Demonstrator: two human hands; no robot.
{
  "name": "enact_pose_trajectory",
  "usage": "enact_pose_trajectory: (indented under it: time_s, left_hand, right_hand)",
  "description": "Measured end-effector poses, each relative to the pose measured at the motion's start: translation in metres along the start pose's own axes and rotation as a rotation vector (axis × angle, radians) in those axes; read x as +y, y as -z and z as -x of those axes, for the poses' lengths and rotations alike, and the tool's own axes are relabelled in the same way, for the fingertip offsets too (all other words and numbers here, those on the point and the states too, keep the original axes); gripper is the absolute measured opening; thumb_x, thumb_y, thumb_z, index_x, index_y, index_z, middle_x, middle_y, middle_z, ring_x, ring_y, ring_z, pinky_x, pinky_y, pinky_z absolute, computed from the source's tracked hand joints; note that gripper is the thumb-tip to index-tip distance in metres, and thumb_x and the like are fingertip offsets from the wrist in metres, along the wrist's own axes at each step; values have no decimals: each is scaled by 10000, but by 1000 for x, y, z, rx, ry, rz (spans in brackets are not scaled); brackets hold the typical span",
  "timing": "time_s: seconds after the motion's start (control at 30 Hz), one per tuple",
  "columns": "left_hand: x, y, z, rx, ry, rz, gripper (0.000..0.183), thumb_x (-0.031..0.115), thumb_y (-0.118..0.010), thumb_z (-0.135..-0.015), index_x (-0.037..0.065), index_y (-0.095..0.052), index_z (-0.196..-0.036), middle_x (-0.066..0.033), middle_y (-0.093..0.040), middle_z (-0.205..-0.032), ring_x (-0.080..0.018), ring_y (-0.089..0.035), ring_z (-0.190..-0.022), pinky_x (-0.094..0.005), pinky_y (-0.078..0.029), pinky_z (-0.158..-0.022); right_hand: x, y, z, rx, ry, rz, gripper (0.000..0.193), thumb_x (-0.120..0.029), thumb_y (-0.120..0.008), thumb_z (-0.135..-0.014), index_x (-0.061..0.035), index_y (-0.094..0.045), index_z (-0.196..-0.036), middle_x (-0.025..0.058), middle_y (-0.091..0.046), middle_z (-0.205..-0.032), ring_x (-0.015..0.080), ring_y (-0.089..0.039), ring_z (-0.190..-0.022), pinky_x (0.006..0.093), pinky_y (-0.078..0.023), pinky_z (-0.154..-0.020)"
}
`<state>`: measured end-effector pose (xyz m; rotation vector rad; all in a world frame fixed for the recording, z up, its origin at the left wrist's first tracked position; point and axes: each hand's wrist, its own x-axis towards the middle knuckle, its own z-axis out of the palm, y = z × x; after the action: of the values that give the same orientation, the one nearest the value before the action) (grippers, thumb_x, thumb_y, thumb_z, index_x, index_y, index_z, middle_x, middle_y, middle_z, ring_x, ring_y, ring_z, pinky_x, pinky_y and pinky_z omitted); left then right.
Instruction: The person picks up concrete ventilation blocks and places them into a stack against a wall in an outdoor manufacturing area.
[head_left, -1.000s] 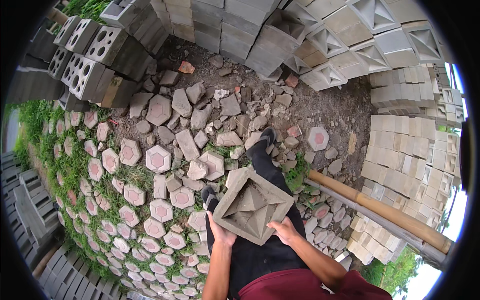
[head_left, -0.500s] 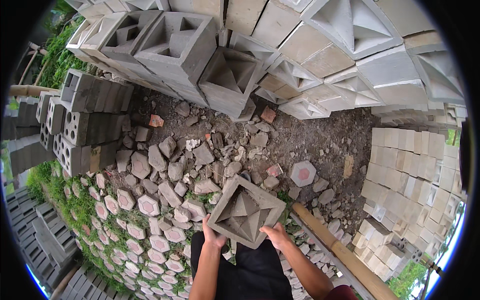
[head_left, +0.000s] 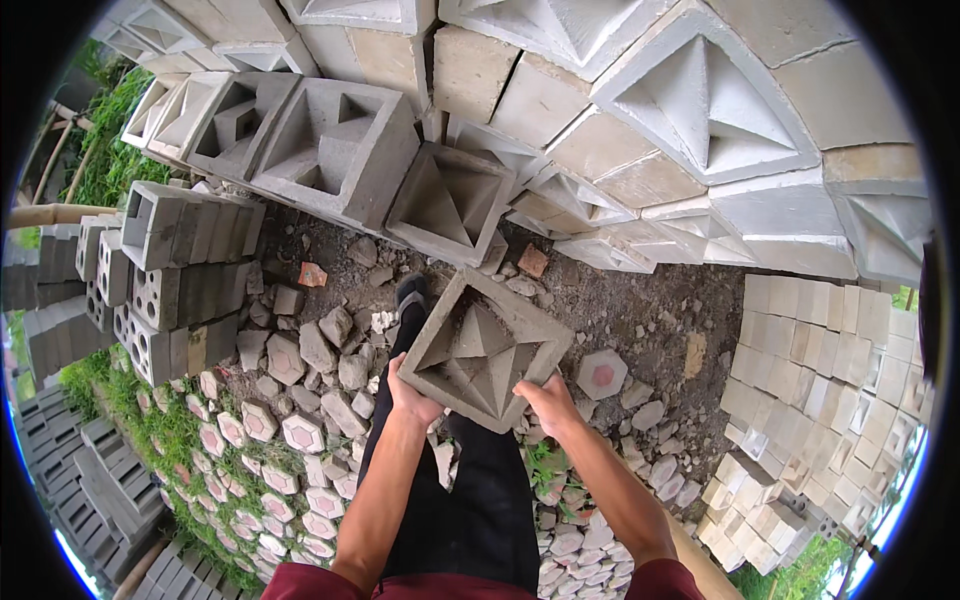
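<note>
A square grey concrete breeze block with a recessed, star-like faceted pattern is held in front of me, turned cornerwise. My left hand grips its lower left edge. On the lower right edge, my right hand is closed with the thumb on the face. Fingers under the block are hidden. Just beyond its far corner stands another grey faceted block, beside a larger grey hollow block in the row. My left foot is on the rubble left of the held block.
Broken stones cover the ground, with a loose hexagonal paver to the right. Stacked pale blocks form a wall ahead. More stacks stand at left and right. A bamboo pole lies near my right arm.
Both hands have carried the block forward, toward the stacked row. My left leg has stepped forward onto the rubble, and the view has shifted.
</note>
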<state>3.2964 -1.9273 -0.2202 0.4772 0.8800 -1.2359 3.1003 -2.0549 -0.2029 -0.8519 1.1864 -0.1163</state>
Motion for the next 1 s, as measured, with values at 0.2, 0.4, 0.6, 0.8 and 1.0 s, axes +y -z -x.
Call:
enact_pose_trajectory:
  time_s: [0.2, 0.4, 0.6, 0.8, 1.0]
  left_hand:
    - [67, -57, -54, 100, -47, 26, 536, 372, -284, -881, 51, -516, -1242, -166, -487, -1308, -354, -438, -1207, -536, -273, -1062]
    - [106, -113, -86, 175, -58, 135, 563, 392, -245, -893, 65, -499, -1275, -148, -474, -1339, -340, -438, -1217, -536, -264, -1065]
    - [125, -143, -112, 140, -115, 150, 563, 397, -247, -908, 73, -465, -1314, -131, -478, -1339, -330, -436, -1222, -522, -278, -1065]
    - [135, -152, -130, 91, -124, 122, 607, 493, -309, -904, 84, -456, -1328, -111, -435, -1384, -319, -408, -1247, -510, -254, -1081]
    - [138, -159, -141, -22, -106, 144, 630, 511, -337, -891, 89, -439, -1347, -101, -402, -1414, -321, -364, -1288, -520, -222, -1096]
  right_hand:
    - [-66, -44, -79, 27, -84, 53, 96, -111, -652, -713, -18, -631, -719, -11, -571, -676, 70, -454, -567, 270, -346, -495]
    - [-125, -64, -133, -33, -249, 144, 201, -163, -657, -732, 5, -628, -839, 51, -617, -824, 177, -573, -721, 351, -454, -630]
    - [-148, -66, -176, -51, -325, 205, 318, -215, -652, -780, 18, -571, -981, 122, -579, -997, 258, -548, -965, 513, -422, -828]
    - [-169, -69, -200, -92, -331, 173, 499, -163, -672, -777, 71, -380, -1107, 159, -531, -1061, 283, -492, -1084, 568, -365, -948]
    - [-184, -69, -228, -40, -313, 299, 476, -152, -669, -776, 62, -397, -1103, 156, -529, -1034, 278, -496, -1078, 546, -409, -898]
